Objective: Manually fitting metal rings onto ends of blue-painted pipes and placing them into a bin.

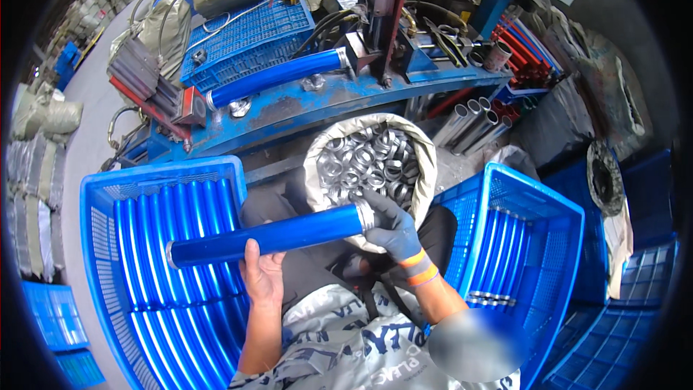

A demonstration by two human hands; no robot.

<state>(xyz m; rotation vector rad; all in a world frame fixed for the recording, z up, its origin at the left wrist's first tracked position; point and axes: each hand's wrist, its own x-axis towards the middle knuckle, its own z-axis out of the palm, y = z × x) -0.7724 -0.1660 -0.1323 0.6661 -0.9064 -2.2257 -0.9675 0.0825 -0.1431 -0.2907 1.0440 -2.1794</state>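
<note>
A glossy blue metal tube [267,240] lies across in front of me, its right end a little higher. My left hand [262,278], bare, grips it from below near the middle, thumb on the near side. My right hand [395,230], in a grey glove with an orange-striped cuff, is closed round the silver ring [367,214] at the tube's right end. Whether the ring is fully seated cannot be seen. Just beyond that hand stands a cream sack [427,152], rolled open, full of loose silver metal rings [372,162].
A blue crate [90,224] at left holds rows of blue tubes. Another blue crate [570,220] at right has tubes with silver ends. Ahead, a blue machine bench [289,101] carries a second blue tube [278,76] between two fixtures. Bare steel pipes [462,126] stand beside the bench.
</note>
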